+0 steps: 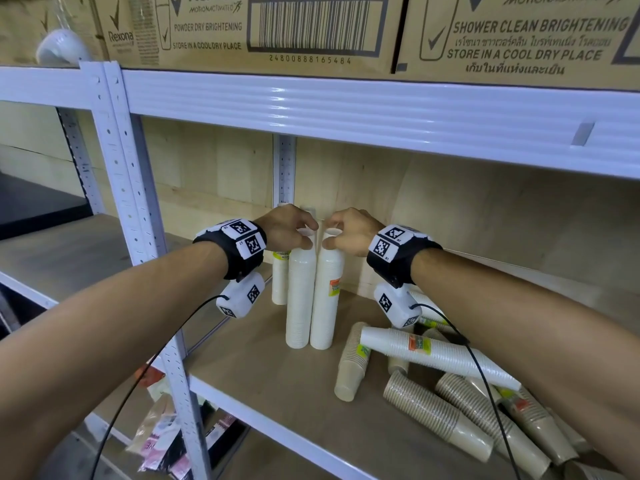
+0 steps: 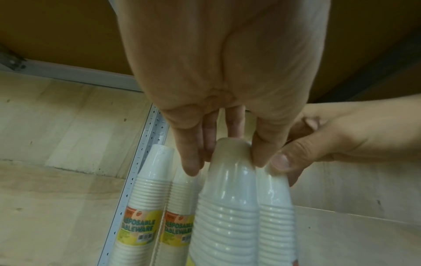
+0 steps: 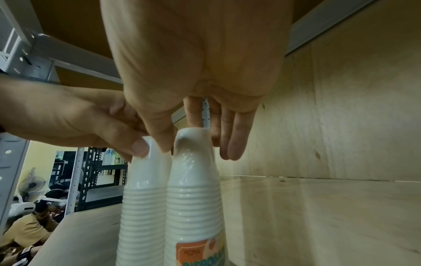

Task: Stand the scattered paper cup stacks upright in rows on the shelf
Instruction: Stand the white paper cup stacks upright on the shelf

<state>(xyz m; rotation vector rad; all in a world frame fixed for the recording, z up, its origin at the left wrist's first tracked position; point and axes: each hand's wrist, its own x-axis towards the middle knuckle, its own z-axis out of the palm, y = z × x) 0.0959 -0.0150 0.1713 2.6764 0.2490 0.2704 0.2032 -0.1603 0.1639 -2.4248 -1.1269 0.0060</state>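
Left hand [image 1: 289, 227]: fingers and thumb pinch the top of the left white stack [image 1: 300, 299].
Right hand [image 1: 349, 232]: fingers and thumb pinch the top of the right white stack [image 1: 325, 299].
Held stacks: upright on the shelf [image 1: 277, 382], touching side by side.
Rear stacks [image 2: 145, 207]: upright, just behind the held stacks.
Fallen stacks [image 1: 440, 355]: lying right of the held stacks, piled.
Cartons [image 1: 311, 29]: shelf above.

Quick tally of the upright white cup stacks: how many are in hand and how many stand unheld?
Held at the top: 2, front left stack in left hand, front right stack in right hand.
Unheld behind: 2, back left stack, back right stack.
Total: 4
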